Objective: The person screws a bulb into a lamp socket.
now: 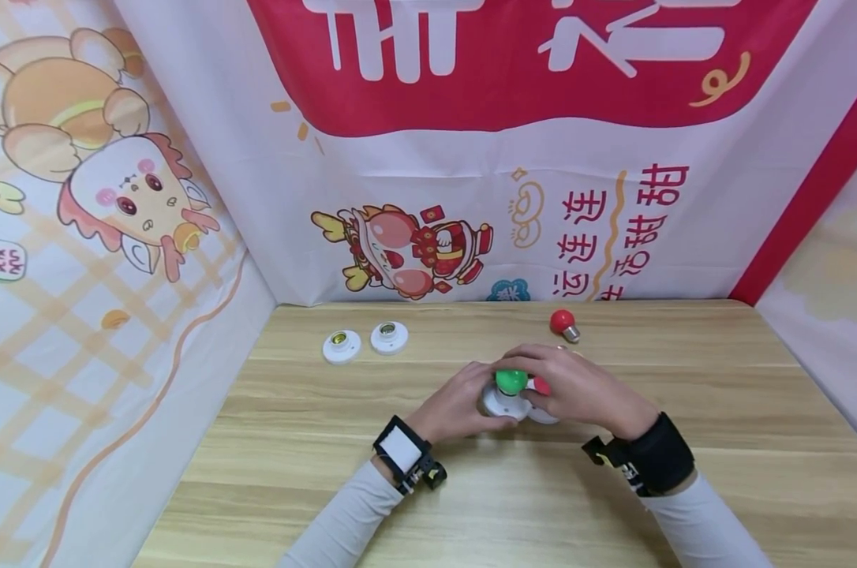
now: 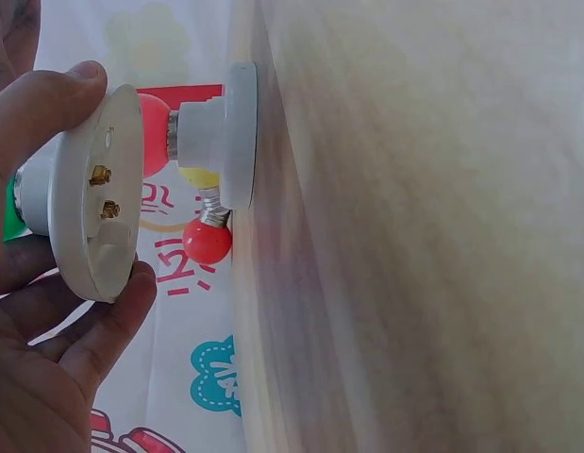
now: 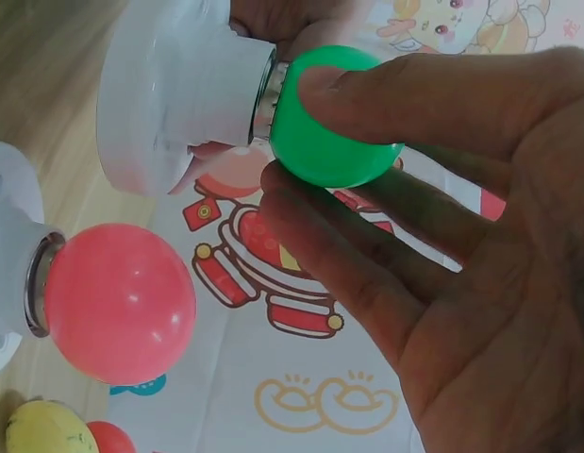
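Observation:
My left hand [image 1: 453,406] grips a white round lamp holder [image 2: 108,193] by its rim, raised off the table; its underside shows two brass screws in the left wrist view. A green bulb [image 3: 320,113] sits in that holder's socket, with a strip of its metal cap visible. My right hand [image 1: 578,386] pinches the green bulb between thumb and fingers. Beside and below, a second white lamp holder [image 2: 240,132] stands on the table with a pinkish-red bulb [image 3: 122,302] in it; my right hand partly covers these in the head view.
Two more lamp holders [image 1: 340,347] stand at the back left, their sockets without bulbs. A loose red bulb [image 1: 562,320] lies toward the table's back edge, and a yellow bulb [image 3: 46,429] is near it. A printed cloth [image 1: 414,166] hangs behind the wooden table [image 1: 293,473].

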A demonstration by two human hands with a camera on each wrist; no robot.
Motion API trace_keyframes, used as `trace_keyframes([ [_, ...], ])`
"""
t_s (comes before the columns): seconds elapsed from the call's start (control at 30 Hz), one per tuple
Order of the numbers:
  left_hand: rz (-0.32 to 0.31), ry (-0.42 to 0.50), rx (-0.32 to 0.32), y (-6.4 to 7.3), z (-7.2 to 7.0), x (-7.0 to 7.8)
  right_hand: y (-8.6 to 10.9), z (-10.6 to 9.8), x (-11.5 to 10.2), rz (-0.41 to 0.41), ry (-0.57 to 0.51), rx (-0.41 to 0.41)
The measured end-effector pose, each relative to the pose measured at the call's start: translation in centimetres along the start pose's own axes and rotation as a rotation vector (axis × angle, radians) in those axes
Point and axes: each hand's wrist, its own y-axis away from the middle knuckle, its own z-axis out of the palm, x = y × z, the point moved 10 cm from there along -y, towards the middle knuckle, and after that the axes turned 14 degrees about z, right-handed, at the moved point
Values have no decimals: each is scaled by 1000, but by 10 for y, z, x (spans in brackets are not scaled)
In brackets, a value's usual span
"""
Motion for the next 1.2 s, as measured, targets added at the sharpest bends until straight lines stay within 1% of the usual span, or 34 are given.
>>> trace_keyframes([
  [0.13, 3, -3, 0, -1, 0, 0, -1, -1, 0, -1, 15, 19],
  [0.3, -14, 3, -5, -1, 2, -1, -3, -1, 1, 25, 21, 38],
  [0.47, -15, 11, 4, -2, 2, -1, -5, -2, 2, 46, 44, 55],
  [0.67, -38, 16, -5, -1, 2, -3, -5, -3, 3, 23, 37, 79],
  [0.77, -39, 9, -15, 0, 2, -3, -5, -2, 1, 0, 14, 63],
  [0.87, -39, 10, -25, 0, 1, -4, -5, 1, -1, -17, -8, 22],
  [1.0, -30, 13, -28, 0, 0, -4, -6, 3, -3, -28, -10, -19],
  [1.2, -29, 7, -28, -1, -1, -3, -7, 2, -5, -44, -1, -12],
])
